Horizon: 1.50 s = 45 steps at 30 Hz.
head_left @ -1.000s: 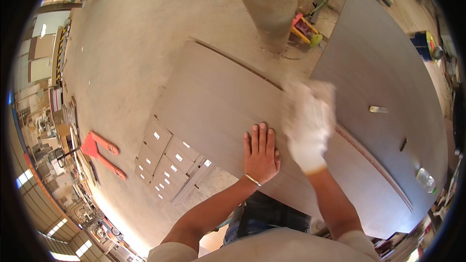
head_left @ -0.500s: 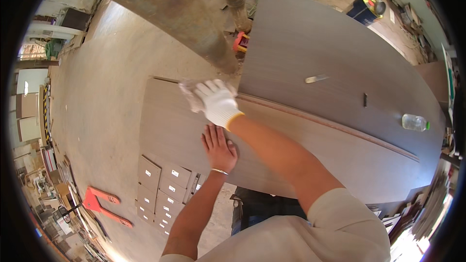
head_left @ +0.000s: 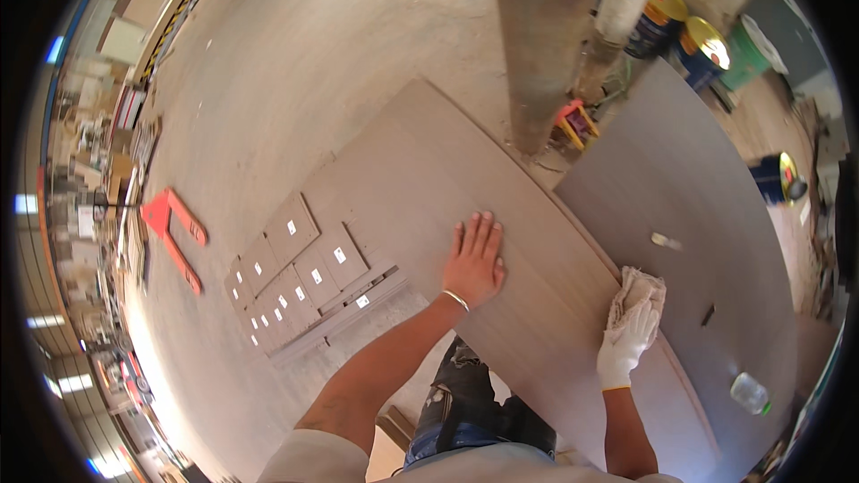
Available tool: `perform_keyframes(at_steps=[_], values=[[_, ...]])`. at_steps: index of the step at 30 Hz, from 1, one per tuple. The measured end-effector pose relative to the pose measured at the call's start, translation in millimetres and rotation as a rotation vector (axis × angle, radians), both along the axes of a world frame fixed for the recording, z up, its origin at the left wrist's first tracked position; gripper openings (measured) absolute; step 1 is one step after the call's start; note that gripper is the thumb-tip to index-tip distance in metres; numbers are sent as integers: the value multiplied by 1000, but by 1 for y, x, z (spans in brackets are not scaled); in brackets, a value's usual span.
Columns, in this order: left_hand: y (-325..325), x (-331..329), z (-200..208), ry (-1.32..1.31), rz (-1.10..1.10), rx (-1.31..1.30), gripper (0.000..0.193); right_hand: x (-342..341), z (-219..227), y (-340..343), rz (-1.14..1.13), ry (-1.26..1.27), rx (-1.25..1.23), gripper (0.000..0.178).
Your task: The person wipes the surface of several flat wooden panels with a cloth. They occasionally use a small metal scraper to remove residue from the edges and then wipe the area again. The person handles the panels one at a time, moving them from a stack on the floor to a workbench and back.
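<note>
My left hand [head_left: 476, 259], bare and with a bracelet at the wrist, lies flat with outstretched fingers on a long grey-brown panel [head_left: 537, 322]. A white knit glove with a yellow cuff covers my right hand [head_left: 628, 344]. It presses a crumpled beige rag [head_left: 637, 291] onto the panel by its far long edge. Beyond that edge lies a second, darker grey panel [head_left: 689, 197]. On it are a small light-coloured tool [head_left: 666, 241], blurred, a short black piece [head_left: 708, 315] and a clear bottle with a green cap [head_left: 750, 393].
Stacked smaller panels with white labels [head_left: 286, 259] stand at left, beside a red pallet jack [head_left: 179, 233]. A thick column [head_left: 544, 54] rises beyond the panels. Several paint buckets [head_left: 701, 49] stand at the far right. A red and yellow object [head_left: 575, 122] sits by the column's foot.
My right hand has moved with the rag from the panel's far left end to the right along its edge. My left hand stays flat on the panel. The whole view has turned.
</note>
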<state>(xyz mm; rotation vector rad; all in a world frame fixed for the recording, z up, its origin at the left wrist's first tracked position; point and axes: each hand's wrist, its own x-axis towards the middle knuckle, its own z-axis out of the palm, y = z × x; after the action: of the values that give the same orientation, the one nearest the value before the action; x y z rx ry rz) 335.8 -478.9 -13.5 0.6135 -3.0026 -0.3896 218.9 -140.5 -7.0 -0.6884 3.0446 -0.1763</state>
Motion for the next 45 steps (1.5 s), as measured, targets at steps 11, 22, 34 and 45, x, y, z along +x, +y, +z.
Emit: perform_keyframes(at_steps=[11, 22, 34, 45], values=[[6, 7, 2, -77, -43, 163, 64, -64, 7, -403, 609, 55, -322, 75], [-7, -1, 17, -429, -257, 384, 59, -75, 10, -650, 758, -245, -268, 42], [18, 23, -34, -90, -82, 257, 72, 19, 36, -417, 1178, -698, -524, 39], [1, 5, 2, -37, -49, 133, 71, -121, 59, -153, -570, -480, -999, 53]])
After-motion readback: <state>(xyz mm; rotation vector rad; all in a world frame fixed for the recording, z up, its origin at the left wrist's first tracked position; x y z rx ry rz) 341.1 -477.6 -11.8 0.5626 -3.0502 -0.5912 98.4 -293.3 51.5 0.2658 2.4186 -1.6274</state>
